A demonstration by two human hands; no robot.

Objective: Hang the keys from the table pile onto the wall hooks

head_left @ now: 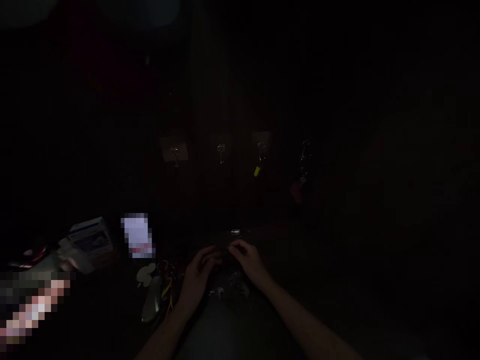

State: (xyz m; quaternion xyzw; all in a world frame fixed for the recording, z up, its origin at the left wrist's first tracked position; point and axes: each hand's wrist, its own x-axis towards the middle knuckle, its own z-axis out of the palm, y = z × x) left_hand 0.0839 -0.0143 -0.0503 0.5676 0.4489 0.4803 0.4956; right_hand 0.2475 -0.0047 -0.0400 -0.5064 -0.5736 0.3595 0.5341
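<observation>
The scene is very dark. My left hand is at the lower middle, fingers curled toward the thumb. Facing it is my right hand, with thumb and forefinger pinched together. Whatever lies between the fingertips is too dark and small to make out. Just beyond the hands is a small shiny metal piece. Below them, small glinting bits lie between my wrists. To the left of my left hand are a pale rounded long object, a yellow strip and a white lobed flat piece.
A lit, blurred-out rectangle glows left of my hands, beside a printed box. Ahead, metal hooks are in a row; a yellow tag hangs at one, and a dark reddish item hangs farther right.
</observation>
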